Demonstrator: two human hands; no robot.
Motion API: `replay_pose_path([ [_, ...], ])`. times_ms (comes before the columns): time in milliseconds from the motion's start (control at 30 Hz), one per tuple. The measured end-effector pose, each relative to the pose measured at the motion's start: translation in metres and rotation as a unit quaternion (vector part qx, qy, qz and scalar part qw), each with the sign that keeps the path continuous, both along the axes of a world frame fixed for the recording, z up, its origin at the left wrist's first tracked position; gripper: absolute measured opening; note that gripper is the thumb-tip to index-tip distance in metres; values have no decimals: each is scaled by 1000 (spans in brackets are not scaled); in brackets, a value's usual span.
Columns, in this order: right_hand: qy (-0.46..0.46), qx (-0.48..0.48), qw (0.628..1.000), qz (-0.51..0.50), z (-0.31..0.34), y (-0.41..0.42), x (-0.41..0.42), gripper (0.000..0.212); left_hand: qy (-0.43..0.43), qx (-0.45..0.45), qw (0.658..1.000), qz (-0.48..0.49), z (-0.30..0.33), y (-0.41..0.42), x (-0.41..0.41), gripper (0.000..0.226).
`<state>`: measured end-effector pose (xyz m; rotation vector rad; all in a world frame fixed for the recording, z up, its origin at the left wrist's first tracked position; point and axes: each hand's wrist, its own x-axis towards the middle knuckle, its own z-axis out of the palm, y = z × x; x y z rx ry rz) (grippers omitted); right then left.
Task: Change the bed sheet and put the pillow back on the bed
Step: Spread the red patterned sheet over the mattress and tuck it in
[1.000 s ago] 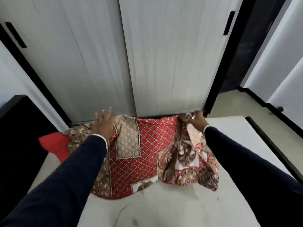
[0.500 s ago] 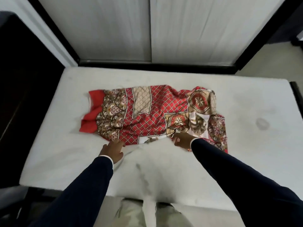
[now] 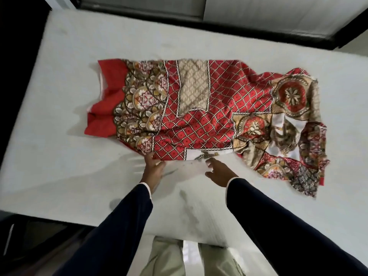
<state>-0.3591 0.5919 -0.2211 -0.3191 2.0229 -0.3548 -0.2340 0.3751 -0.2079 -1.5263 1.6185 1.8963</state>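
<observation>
Soft, even indoor light, moderately bright; no glare. Mattress (image 3: 59, 136) pale grey-white, dimmer toward near edge. Faint soft shadows under sheet (image 3: 209, 116) edges and beneath left hand (image 3: 153, 170). Left side of frame falls to near black, detail lost. Slight motion blur throughout: sheet pattern smeared at right end, right hand (image 3: 219, 172) fingers soft. Wide-angle distortion: mattress edges bow and splay toward corners, sleeves (image 3: 298, 236) stretch large at bottom. Compression softening on fine pattern.

We see a sheet (image 3: 209, 116) lying bunched mid-mattress (image 3: 59, 156); both hands (image 3: 153, 168) (image 3: 219, 172) at its near edge.
</observation>
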Motion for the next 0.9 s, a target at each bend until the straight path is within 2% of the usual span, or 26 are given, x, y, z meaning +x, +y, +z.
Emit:
replay_pose_path([
  [100, 31, 5, 1000, 0, -20, -9, 11, 56, 31, 63, 979, 192, -26, -9, -3, 55],
  [167, 45, 3, 999, -24, -28, -12, 15, 56, 43, 96, 952, 286, -34, -15, -6, 45],
  [233, 63, -25, 996, -55, -26, -14, 19, 51, 52, 105, 936, 332, -29, -19, -13, 29],
  [300, 123, -72, 987, -70, -17, -17, 23, 50, 65, 123, 938, 317, -17, -20, -20, 13],
  [333, 165, -91, 980, -68, -12, -20, 25, 51, 76, 138, 940, 302, -8, -21, -23, 7],
  [433, 269, -105, 956, -48, 8, -38, 23, 58, 122, 140, 958, 220, 18, -23, -33, 24],
  [567, 327, -88, 941, -27, 28, -69, 13, 59, 197, 62, 974, 92, 64, -28, -51, 35],
  [700, 285, -82, 955, 0, 34, -90, 1, 34, 211, -21, 977, -21, 90, -36, -65, 32],
  [767, 229, -65, 970, 51, 28, -94, -2, 35, 170, -92, 975, -114, 81, -41, -64, 27],
  [800, 196, -45, 975, 94, 23, -94, 0, 42, 136, -137, 963, -187, 69, -43, -59, 22],
  [867, 171, 6, 965, 197, 10, -86, 7, 59, 74, -218, 911, -342, 39, -47, -44, 9],
  [900, 187, 22, 954, 232, 3, -79, 12, 63, 43, -246, 877, -411, 24, -47, -33, 21],
])
